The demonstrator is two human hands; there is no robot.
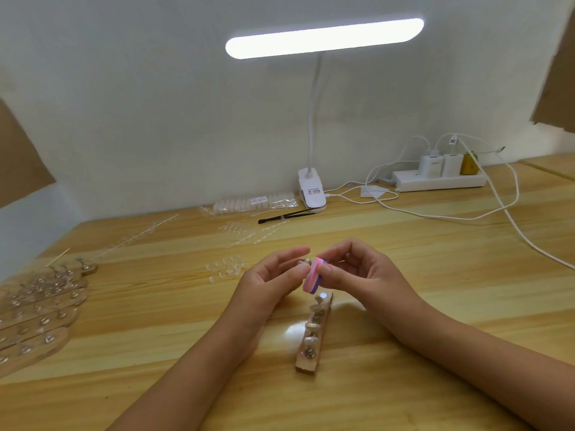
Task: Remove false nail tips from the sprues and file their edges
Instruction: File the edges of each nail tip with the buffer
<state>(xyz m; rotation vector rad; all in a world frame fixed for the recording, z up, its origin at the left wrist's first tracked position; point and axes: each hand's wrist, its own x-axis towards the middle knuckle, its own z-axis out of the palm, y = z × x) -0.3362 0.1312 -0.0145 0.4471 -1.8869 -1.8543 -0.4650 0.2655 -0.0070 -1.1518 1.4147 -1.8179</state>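
**File block pinched against a small piece above the table**

Nearest, a wooden strip (pixel 312 342) studded with pegs lay flat. Above its far end both forearms converged. The right hand (pixel 357 270) pinched a file block (pixel 312 276) between thumb and curled fingers. The left hand (pixel 269 276) pinched a small shiny piece (pixel 303 262) beside it. Beyond lay loose nail tips (pixel 224 269), then sprues (pixel 249 236).

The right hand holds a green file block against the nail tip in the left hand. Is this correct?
No: the head view shows the file block is pink and purple, not green. The right hand holds it against the nail tip in the left hand.
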